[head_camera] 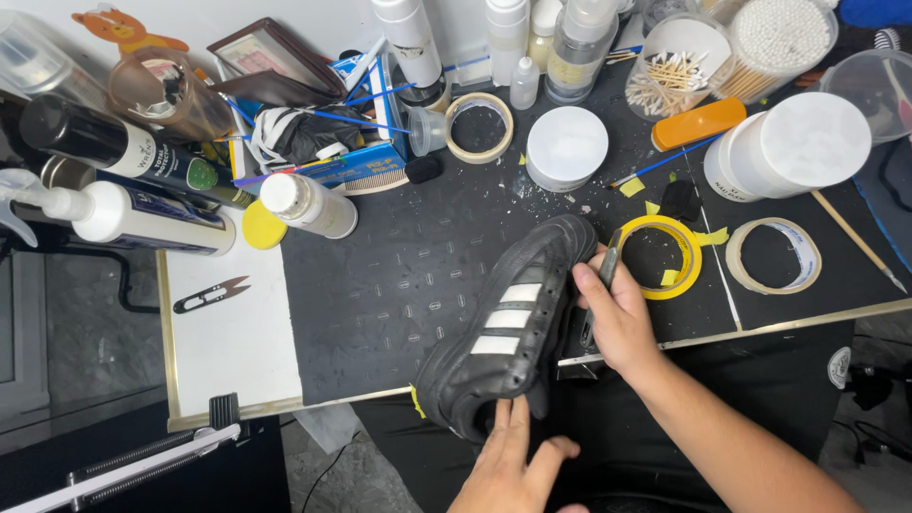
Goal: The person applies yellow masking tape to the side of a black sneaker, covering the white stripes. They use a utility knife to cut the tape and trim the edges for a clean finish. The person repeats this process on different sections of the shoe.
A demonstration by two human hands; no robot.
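Shoe: black sneaker [508,328] w/ white stripes, lying tilted over the bench's front edge, near its middle.
L hand [513,465]: open, fingers flat against shoe's lower end, steadying it.
R hand [617,318]: clenched on a thin tool [601,285] at the shoe's side, just beside yellow tape roll [665,256].
Handling: prob. light, upper soft, sole stiffer; best gripped round sole/heel, not the upper.

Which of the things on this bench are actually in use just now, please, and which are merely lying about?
In use: black leather shoe with white stripes; left hand steadying it; right hand holding a slim grey tool.

Lying about: yellow tape roll; small black thread snips; round white lidded tub.
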